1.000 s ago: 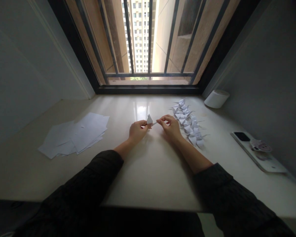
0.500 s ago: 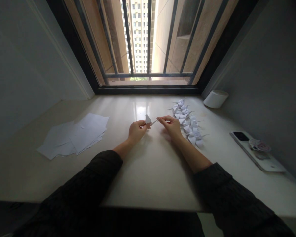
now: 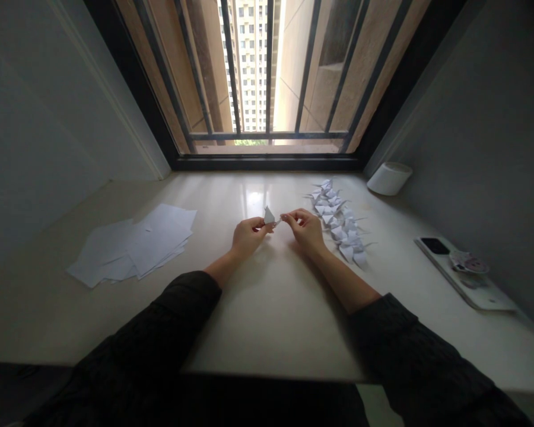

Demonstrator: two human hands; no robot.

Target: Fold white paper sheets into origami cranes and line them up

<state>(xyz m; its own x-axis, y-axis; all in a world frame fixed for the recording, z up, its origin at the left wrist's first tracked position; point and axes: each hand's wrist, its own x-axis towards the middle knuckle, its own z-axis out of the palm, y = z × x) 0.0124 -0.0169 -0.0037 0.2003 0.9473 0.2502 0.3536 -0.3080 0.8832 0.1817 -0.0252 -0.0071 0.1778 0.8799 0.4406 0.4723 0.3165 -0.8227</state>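
Observation:
A small folded white paper figure (image 3: 269, 216) is held just above the pale table (image 3: 267, 308), near its middle. My left hand (image 3: 247, 235) pinches its left side with closed fingers. My right hand (image 3: 305, 228) pinches a thin point that sticks out on its right. Both forearms in dark sleeves reach in from the bottom of the view. A row of several finished white folded paper figures (image 3: 340, 225) lies on the table just right of my right hand.
A loose stack of white paper sheets (image 3: 136, 242) lies at the left. A white roll (image 3: 388, 178) rests at the back right. A phone on a flat white object (image 3: 465, 270) lies at the right edge. A barred window (image 3: 267, 77) rises behind the table.
My right hand has drawn slightly left, closer to my left hand and the paper figure. The view shifted a little; nothing else on the table moved.

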